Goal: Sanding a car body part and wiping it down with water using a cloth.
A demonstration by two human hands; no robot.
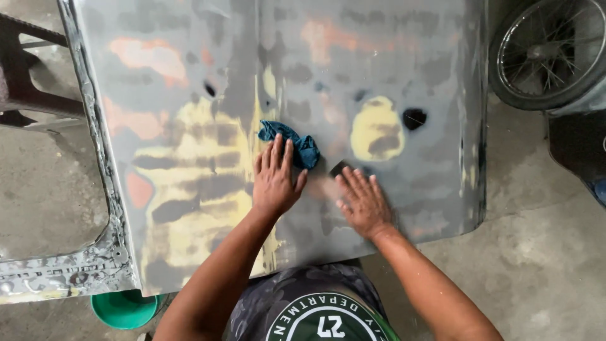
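A large grey car body panel (208,57) with yellow filler patches and orange spots lies flat before me. My left hand (275,180) rests flat on it, fingers spread, fingertips touching a crumpled blue rag (297,142). Just to the right, my right hand (363,202) presses flat on the panel over a small dark sanding piece (338,168) that shows at the fingertips. The right hand is blurred. Two dark holes (413,118) mark the panel near a yellow patch (377,128).
A spoked wheel (549,50) stands at the top right on the concrete floor (543,252). A green bucket (124,308) sits under the panel's near left corner. A dark metal stand (25,88) is at the far left.
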